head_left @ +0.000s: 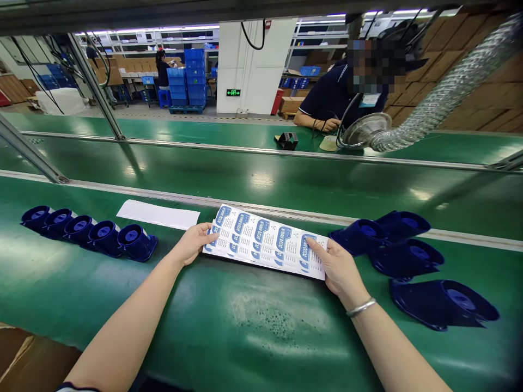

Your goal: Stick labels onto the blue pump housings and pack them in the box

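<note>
Gripping the printed label sheets (pixel 263 239) at opposite ends, the left hand (pixel 191 242) and the right hand (pixel 340 268) hold them above the glossy green work surface (pixel 183 321), between five blue cup-shaped parts (pixel 81 235) in a row at left and four blue parts (pixel 402 260) at right. A white strip (pixel 159 214) lies just behind the left hand. Across the green benches, a co-worker (pixel 327 95) leans beside a silver duct (pixel 449 92). Farther back stand stacked blue crates (pixel 195 76), contents indistinct; a cardboard box (pixel 44 362) shows at lower left, its inside hidden.
</note>
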Available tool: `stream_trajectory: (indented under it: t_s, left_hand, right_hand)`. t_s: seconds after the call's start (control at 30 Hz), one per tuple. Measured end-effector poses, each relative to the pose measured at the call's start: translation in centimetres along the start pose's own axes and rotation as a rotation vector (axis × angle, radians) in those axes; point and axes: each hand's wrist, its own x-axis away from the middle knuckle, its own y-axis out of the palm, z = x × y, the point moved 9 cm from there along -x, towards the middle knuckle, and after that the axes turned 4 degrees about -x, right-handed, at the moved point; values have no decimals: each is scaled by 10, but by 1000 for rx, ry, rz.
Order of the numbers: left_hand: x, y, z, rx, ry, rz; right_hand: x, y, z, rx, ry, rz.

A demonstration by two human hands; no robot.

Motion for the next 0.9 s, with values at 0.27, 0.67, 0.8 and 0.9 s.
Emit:
stream_trajectory:
  t_s: [0.27, 0.67, 0.8, 0.9]
  left_hand:
    - [6, 8, 9, -6, 7, -117]
    - [-4, -9, -6, -49, 18, 132]
    - [-5, -8, -7, -67, 28, 150]
    - [-4, -5, -6, -78, 15, 127]
  right_hand:
    - [2, -1, -5, -20, -14, 30]
    - [3, 0, -5, -12, -38, 30]
    - [3, -1, -5, -5, -47, 33]
    - [2, -1, -5, 1, -51, 34]
